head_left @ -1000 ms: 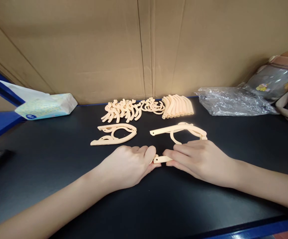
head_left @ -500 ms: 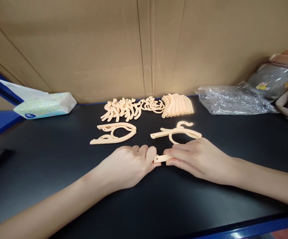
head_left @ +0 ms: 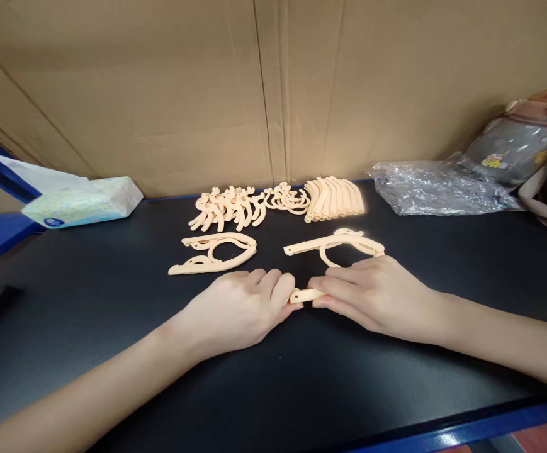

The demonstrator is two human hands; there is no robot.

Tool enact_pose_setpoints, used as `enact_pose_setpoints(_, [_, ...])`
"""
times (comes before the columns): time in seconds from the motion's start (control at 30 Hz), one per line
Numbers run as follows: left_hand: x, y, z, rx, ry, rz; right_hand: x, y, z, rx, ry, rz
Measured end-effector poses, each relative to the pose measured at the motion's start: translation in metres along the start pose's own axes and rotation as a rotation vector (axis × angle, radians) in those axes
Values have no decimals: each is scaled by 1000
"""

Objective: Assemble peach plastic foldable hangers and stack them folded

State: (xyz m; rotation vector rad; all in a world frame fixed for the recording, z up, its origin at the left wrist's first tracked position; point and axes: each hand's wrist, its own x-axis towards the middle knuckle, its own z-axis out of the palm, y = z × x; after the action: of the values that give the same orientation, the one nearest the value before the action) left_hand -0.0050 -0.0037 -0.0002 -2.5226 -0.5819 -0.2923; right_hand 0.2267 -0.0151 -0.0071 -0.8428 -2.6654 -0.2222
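Observation:
Between my hands is a beige plastic folding hanger [head_left: 327, 244], its long upper arm pointing left and a hook and curved ring piece showing behind it. My right hand [head_left: 367, 290] is closed around its lower arm, whose end with a small hole [head_left: 305, 295] sticks out toward the left. My left hand [head_left: 249, 308] is closed, thumb and finger pinching at that end; what exactly lies inside its fingers is hidden. Just beyond my left hand, another folding hanger [head_left: 245, 257] lies folded on the black table [head_left: 273, 390].
Along the back lie hook pieces [head_left: 226, 207] in a heap, curved ring pieces [head_left: 286, 200] and a row of hanger arms [head_left: 334, 200]. A tissue pack [head_left: 89, 200] stands at left. Clear plastic wrap [head_left: 438, 189] and a transparent bag [head_left: 504, 151] are at right, before a cardboard wall [head_left: 183, 94].
The hanger's hook has swung lower behind the upper arm, and a short piece left of it no longer shows. Both hands keep their grip, almost unmoved.

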Motion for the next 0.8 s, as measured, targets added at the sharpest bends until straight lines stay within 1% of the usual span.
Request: enact_pose_setpoints(0.8, [-1,1,0,-68,-14,21,0,0,0,21,-18,-7])
